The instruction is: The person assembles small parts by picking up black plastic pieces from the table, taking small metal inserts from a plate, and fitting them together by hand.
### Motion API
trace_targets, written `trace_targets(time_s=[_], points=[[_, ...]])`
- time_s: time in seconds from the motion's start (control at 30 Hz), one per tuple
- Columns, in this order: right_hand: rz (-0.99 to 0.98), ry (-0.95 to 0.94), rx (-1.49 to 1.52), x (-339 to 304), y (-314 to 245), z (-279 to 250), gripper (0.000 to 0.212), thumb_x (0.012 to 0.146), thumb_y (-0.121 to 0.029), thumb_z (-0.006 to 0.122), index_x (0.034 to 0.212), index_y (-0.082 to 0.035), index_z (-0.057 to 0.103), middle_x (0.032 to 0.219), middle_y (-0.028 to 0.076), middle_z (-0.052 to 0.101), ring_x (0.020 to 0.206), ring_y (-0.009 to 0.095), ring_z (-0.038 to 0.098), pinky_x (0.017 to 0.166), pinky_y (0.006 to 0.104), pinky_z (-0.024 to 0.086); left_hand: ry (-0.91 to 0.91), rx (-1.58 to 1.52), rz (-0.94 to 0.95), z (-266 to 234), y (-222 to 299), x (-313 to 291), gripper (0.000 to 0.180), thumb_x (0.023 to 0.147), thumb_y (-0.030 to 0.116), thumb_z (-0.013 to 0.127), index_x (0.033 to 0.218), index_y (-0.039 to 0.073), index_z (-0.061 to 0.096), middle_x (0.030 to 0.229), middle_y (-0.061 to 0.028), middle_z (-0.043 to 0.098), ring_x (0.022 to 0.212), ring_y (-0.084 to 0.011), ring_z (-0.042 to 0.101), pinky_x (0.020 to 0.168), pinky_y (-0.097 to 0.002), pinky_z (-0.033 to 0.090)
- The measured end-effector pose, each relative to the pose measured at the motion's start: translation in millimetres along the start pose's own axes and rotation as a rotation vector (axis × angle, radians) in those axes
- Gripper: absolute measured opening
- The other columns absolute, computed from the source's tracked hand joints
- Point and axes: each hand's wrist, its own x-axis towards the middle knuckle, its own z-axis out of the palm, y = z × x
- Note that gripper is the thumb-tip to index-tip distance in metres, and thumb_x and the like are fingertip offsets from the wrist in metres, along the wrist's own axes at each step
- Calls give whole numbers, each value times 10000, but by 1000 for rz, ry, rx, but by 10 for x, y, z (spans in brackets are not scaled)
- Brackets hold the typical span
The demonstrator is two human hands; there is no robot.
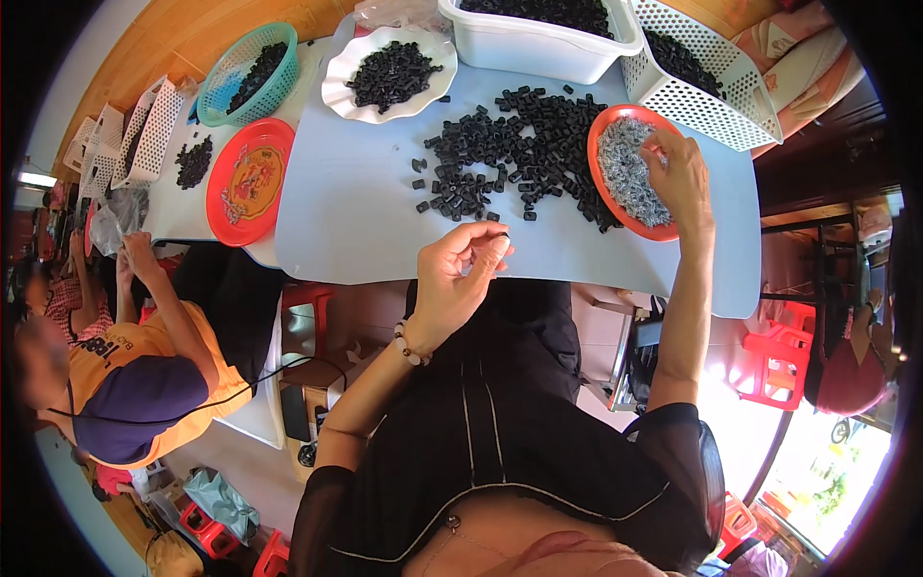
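My left hand (pixel 456 274), with a beaded bracelet at the wrist, is closed in a pinch at the table's near edge. Between its thumb and forefinger the dark end of a small black plastic part (pixel 505 235) shows. Over on the right, my right hand (pixel 681 181) reaches into an orange-red plate (pixel 603 188) heaped with small clear, silvery pieces (pixel 630 173). Its thumb and fingertips come together at the heap; whatever they grip is too small to make out. A loose spread of black plastic parts (pixel 548 135) lies on the table, left of that plate.
Along the table's (pixel 336 216) far side stand a scalloped white dish (pixel 336 77) of black parts, a white tub (pixel 538 56) and a perforated white basket (pixel 711 113). At left are a red plate (pixel 219 183), a green basket (pixel 216 82) and a person (pixel 159 375) in an orange-and-purple shirt holding a plastic bag.
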Motion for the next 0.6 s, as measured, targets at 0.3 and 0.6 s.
trace_targets(time_s=[0.3,0.6], points=[[141,9,404,-222,128,-61,130,869,-97,679,983,-35,690,887,108,710,916,264,635,832,396,510,-83,10,13,21,-69,38,216,980,113,639,1128,-44,642,921,-77,687,811,-95,643,709,-239,537],[22,65,101,-252,89,19,151,847,-163,695,970,-78,713,849,95,695,937,296,609,868,418,483,-86,44,-25,48,-68,-32,211,975,103,646,1116,-53,648,906,-52,663,826,-82,628,723,-236,535]])
